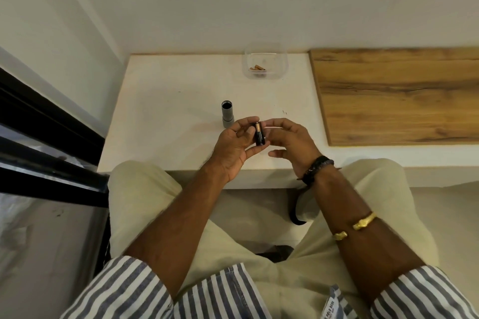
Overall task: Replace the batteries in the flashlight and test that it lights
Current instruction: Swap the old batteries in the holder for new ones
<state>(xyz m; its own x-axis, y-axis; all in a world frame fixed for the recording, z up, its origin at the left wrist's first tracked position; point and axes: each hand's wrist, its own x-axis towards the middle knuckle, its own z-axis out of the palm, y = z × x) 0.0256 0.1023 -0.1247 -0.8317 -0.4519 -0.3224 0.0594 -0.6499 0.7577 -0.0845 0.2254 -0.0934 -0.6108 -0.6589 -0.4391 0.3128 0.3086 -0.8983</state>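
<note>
Grey cylindrical flashlight [227,118] stands upright on the white table [160,101], open dark end up, just beyond the hands and not touched by either. All the action is in front of it. The left hand [233,149] has a black battery with a copper-coloured top [260,134] held upright above the table's near edge, index finger curled over the top and thumb tucked under the bottom, a firm pinch. The right hand [290,142] is in close on the other side, its fingers curled up against the battery's right flank and its thumb hanging free below. Whether those fingers grip the battery or only meet it, I can't tell. A black beaded bracelet [317,167] sits on the right wrist, a gold bangle [355,226] further up that forearm. At the table's far edge, well apart from the flashlight, a clear plastic tub [280,70] holds a few copper-coloured cells [257,68]. A wooden board [396,96] lies to the right of it.
</note>
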